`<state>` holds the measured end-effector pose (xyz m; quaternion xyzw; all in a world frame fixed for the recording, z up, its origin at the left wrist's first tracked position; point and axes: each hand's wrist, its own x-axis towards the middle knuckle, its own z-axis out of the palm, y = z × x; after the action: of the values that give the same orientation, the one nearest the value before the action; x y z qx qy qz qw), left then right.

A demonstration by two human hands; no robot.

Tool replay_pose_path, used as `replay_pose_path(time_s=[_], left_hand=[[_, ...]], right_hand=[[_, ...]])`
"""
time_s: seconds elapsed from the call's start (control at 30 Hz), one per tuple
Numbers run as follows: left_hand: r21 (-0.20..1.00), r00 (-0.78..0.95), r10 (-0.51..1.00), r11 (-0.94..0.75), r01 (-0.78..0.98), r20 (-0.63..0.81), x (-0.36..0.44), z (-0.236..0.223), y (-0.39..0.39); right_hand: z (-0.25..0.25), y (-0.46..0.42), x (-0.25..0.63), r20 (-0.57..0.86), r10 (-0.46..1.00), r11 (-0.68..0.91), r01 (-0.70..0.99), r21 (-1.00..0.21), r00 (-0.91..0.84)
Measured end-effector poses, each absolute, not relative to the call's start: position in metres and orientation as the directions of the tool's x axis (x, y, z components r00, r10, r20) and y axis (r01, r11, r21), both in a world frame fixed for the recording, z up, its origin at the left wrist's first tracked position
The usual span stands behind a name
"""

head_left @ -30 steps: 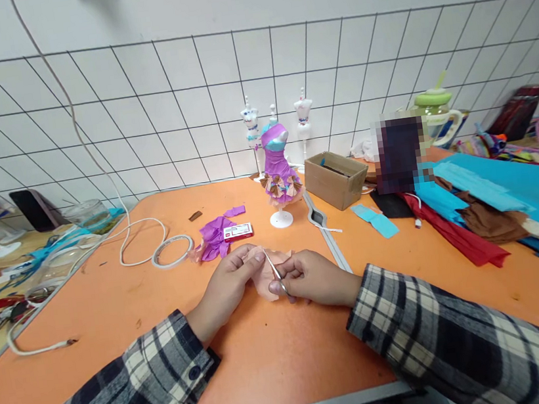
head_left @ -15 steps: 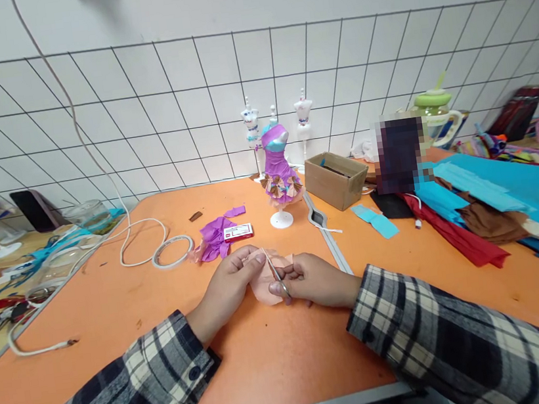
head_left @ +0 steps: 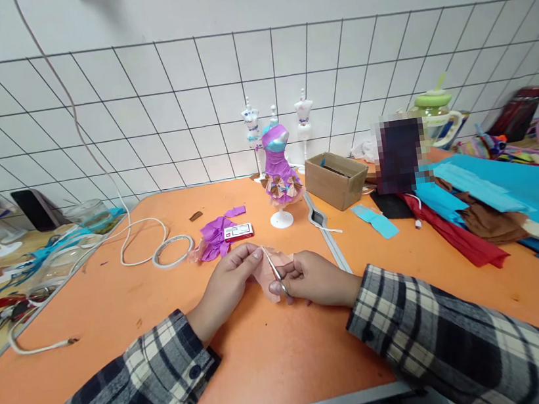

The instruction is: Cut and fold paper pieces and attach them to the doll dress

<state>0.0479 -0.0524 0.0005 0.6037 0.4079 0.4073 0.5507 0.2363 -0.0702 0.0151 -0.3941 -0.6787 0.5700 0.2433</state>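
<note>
Between thumb and fingers, my left hand [head_left: 236, 272] pinches a thin peach-coloured sheet [head_left: 266, 280], which looks like crepe paper. My right hand [head_left: 309, 277] grips small scissors [head_left: 274, 269] by the finger loops, their blades lying across the sheet and pointing at my left thumb. Part of the sheet is hidden behind my fingers. Beyond my hands lie a red-and-white small box [head_left: 238, 232] and crumpled purple paper [head_left: 213, 238]. Behind them a mini dress form [head_left: 276, 161] stands upright in a purple and blue ruffled dress.
On the orange table [head_left: 272, 374] a roll of tape [head_left: 173, 251] and a white cable [head_left: 126, 247] lie left. A cardboard box [head_left: 337, 180] stands at the back. Coloured sheets [head_left: 473, 202] are piled right, near a lidded jug [head_left: 434, 115]. Two white dress forms [head_left: 305, 118] stand by the wall.
The peach sheet has shifted, and less of it shows below my left fingers. My left hand has moved slightly, while the scissors stay in nearly the same place.
</note>
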Motion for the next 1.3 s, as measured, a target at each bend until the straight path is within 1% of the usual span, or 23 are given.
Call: replay_pose_path(time_s=[0.07, 0.2, 0.3, 0.5, 0.7, 0.9, 1.03, 1.1, 1.23, 1.3], left_hand=[[0.996, 0.324, 0.945, -0.071, 0.058, 0.049, 0.048, 0.000, -0.053], [0.995, 0.341, 0.938, -0.087, 0.057, 0.062, 0.049, 0.002, -0.054], [0.994, 0.328, 0.942, -0.093, 0.063, 0.067, 0.049, 0.003, -0.054], [0.961, 0.278, 0.955, -0.170, 0.218, 0.105, 0.048, 0.007, -0.055], [0.942, 0.285, 0.954, -0.177, 0.285, 0.093, 0.049, 0.009, -0.058], [0.941, 0.275, 0.954, -0.197, 0.275, 0.119, 0.049, 0.008, -0.057], [0.940, 0.269, 0.953, -0.215, 0.265, 0.142, 0.049, 0.009, -0.057], [0.936, 0.271, 0.952, -0.221, 0.274, 0.145, 0.049, 0.010, -0.057], [0.931, 0.287, 0.948, -0.222, 0.289, 0.136, 0.050, 0.011, -0.058], [0.930, 0.292, 0.947, -0.223, 0.292, 0.135, 0.050, 0.012, -0.058]], right_hand=[[0.014, -0.070, 0.237, -0.116, 0.806, 0.050, 0.262, -0.964, -0.581], [0.009, -0.069, 0.238, -0.068, 0.779, 0.103, 0.234, -0.967, -0.623], [0.008, -0.069, 0.238, -0.070, 0.770, 0.107, 0.236, -0.966, -0.634], [0.012, -0.070, 0.240, -0.084, 0.762, 0.129, 0.278, -0.952, -0.642], [0.009, -0.069, 0.240, -0.110, 0.766, 0.098, 0.285, -0.954, -0.633], [0.008, -0.067, 0.239, -0.120, 0.780, 0.054, 0.257, -0.965, -0.614], [0.006, -0.066, 0.238, -0.157, 0.794, 0.019, 0.283, -0.959, -0.587], [0.006, -0.067, 0.238, -0.155, 0.789, 0.033, 0.293, -0.956, -0.595], [0.008, -0.068, 0.239, -0.092, 0.769, 0.092, 0.253, -0.963, -0.633], [0.010, -0.068, 0.240, -0.088, 0.768, 0.092, 0.245, -0.965, -0.635]])
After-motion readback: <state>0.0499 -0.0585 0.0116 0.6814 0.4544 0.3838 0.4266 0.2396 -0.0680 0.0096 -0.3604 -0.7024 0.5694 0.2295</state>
